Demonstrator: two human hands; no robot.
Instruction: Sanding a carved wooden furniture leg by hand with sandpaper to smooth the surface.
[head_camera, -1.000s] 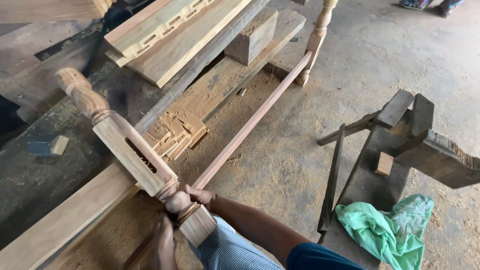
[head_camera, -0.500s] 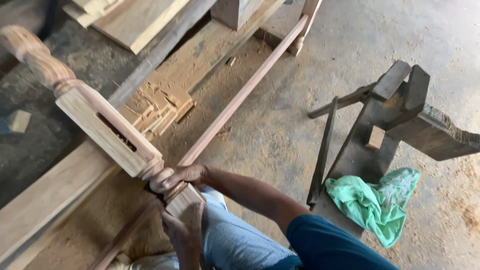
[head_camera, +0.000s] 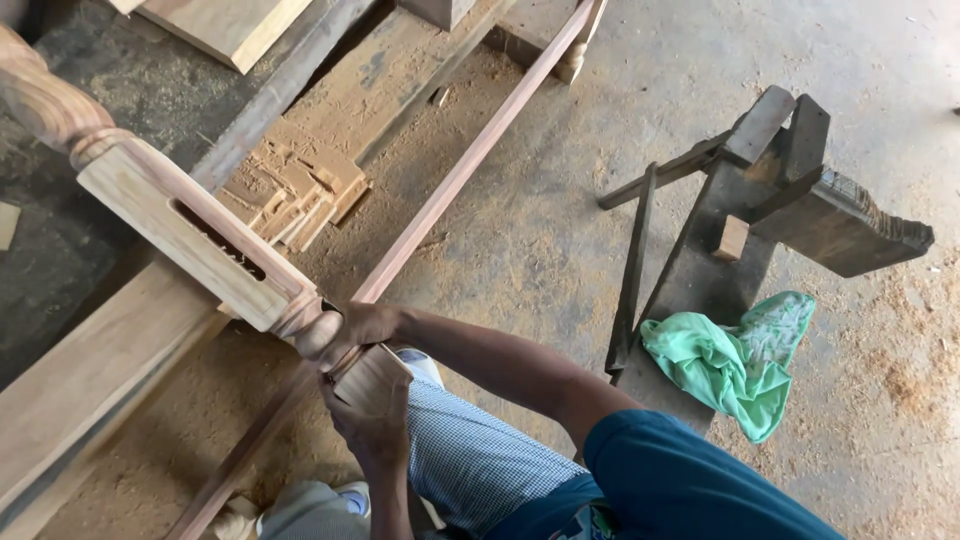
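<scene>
Both hands grip the lower end of a turned wooden leg: the right hand wraps its rounded collar, the left hand clasps its square foot. The leg slants toward ten o'clock above a long reddish rail running toward one o'clock; a green cloth lies at three o'clock.

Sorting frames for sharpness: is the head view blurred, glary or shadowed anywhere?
Head view: the turned wooden leg and both hands, left hand and right hand, are sharp; soft even daylight, no glare; the top-left corner lies in deep shadow.
</scene>
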